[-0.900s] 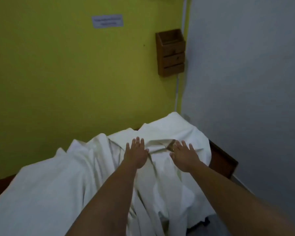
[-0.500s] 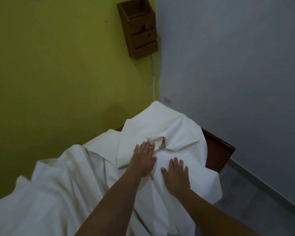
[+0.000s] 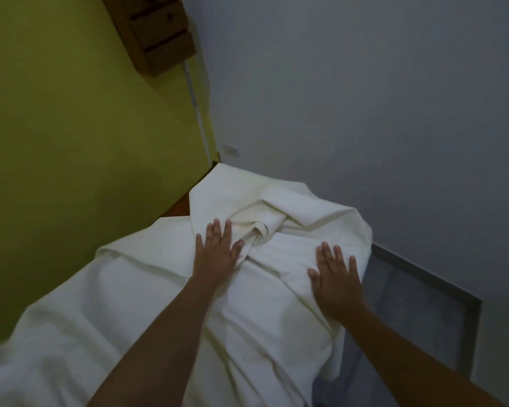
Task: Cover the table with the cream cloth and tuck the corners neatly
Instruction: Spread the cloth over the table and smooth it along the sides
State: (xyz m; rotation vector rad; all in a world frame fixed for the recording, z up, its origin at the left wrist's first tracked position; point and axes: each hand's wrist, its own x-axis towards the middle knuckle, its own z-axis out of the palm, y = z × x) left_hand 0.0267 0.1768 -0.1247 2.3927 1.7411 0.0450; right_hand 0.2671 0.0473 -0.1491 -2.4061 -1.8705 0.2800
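— Why does the left hand [image 3: 218, 254] lie spread, palm down, on the cream cloth [image 3: 147, 292]?

— It pins the fabric just left of the bunched fold [image 3: 262, 227], likely so the wrinkle can be worked flat.

— And the right hand [image 3: 335, 277]?

— Also spread flat, near the right edge, probably smoothing. The cloth drapes the surface [image 3: 178, 205]; only a brown strip shows at the far left.

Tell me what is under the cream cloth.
A strip of brown table shows beside the cloth near the yellow wall. The rest of the table is covered. Both hands, left and right, lie flat on top.
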